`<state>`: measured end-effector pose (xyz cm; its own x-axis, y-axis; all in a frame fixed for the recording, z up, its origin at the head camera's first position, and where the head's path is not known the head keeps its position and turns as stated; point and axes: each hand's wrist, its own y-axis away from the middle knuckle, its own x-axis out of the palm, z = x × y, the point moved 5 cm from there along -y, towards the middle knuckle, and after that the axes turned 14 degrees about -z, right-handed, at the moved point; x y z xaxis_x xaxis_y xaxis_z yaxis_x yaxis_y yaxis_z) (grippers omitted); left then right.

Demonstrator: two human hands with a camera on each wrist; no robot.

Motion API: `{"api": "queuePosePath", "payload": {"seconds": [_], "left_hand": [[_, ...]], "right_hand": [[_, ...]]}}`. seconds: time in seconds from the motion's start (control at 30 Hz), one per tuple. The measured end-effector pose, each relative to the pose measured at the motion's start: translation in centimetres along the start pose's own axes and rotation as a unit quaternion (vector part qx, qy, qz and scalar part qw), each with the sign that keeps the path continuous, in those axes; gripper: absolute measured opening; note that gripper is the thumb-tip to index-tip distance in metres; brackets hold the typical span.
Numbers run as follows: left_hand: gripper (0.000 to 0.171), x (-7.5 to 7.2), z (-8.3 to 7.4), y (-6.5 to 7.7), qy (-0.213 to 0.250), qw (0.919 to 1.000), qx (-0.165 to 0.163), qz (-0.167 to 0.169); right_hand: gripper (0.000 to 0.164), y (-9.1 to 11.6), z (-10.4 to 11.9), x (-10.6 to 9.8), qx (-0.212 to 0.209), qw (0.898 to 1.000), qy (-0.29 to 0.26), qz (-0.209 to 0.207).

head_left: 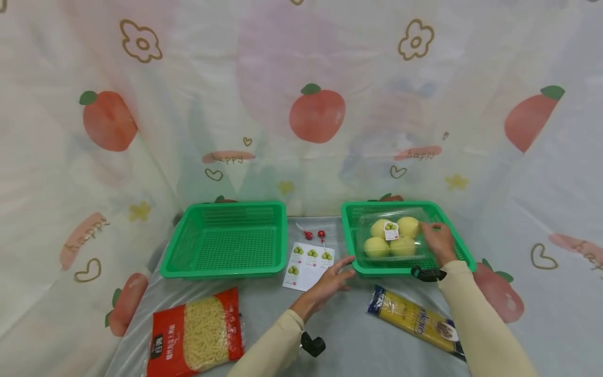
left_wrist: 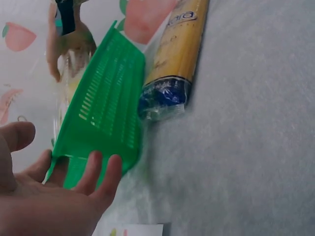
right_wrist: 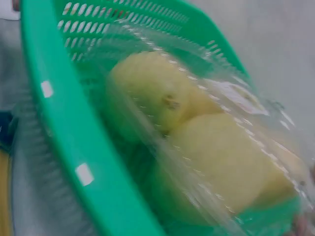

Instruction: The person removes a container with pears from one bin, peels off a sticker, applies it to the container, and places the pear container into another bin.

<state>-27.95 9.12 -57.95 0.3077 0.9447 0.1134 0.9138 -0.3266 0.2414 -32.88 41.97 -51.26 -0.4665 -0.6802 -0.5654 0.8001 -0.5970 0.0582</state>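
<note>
A clear plastic box of pale yellow round fruits (head_left: pixel 378 247) sits in the right green basket (head_left: pixel 350 238), with a fruit-picture label (head_left: pixel 391 231) on its lid. My right hand (head_left: pixel 439 242) grips the box at its right end, fingers bent at the edge; only a sliver of that hand shows in the right wrist view. My left hand (head_left: pixel 325 287) is at the basket's near left corner, fingers spread and loosely bent. In the left wrist view its fingertips (left_wrist: pixel 93 164) overlap the green wall, and the palm is empty. A sticker sheet (head_left: pixel 301 280) lies beside that hand.
Two red lollipops (head_left: pixel 308 235) lie behind the sticker sheet. The left green basket (head_left: pixel 223 269) stands at the back left. A red bag of pasta (head_left: pixel 207 330) lies front left, and a yellow pack of spaghetti (head_left: pixel 414 319) lies before the right basket. A printed curtain (head_left: pixel 315 178) hangs behind.
</note>
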Motion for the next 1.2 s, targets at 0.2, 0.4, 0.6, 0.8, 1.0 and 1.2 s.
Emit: {"api": "queuePosePath", "payload": {"seconds": [0.2, 0.4, 0.6, 0.8, 1.0, 1.2], "left_hand": [[0.057, 0.4, 0.2, 0.0, -0.042, 0.9989, -0.003, 0.022], [0.06, 0.2, -0.6, -0.3, -0.081, 0.9962, -0.004, 0.032], [0.055, 0.2, -0.7, -0.4, -0.093, 0.9952, -0.012, 0.026], [0.05, 0.4, -0.2, 0.0, -0.093, 0.9956, 0.002, 0.01], [0.048, 0.4, 0.0, 0.2, -0.093, 0.9955, 0.012, -0.016], [0.048, 0.4, 0.2, 0.2, -0.088, 0.9956, 0.016, -0.027]], "right_hand": [[0.075, -0.4, -1.7, 0.3, 0.024, 0.998, 0.037, -0.044], [0.067, -1.2, -2.2, 0.1, 0.042, 0.998, 0.011, -0.053], [0.059, -2.0, -2.6, 0.2, 0.053, 0.998, 0.006, -0.045], [0.061, -2.5, -3.5, 0.0, 0.057, 0.998, -0.002, -0.008], [0.061, -3.1, -3.6, 0.3, 0.046, 0.999, 0.015, 0.013], [0.06, -3.6, -3.5, 0.3, 0.025, 0.999, 0.042, 0.022]]}}
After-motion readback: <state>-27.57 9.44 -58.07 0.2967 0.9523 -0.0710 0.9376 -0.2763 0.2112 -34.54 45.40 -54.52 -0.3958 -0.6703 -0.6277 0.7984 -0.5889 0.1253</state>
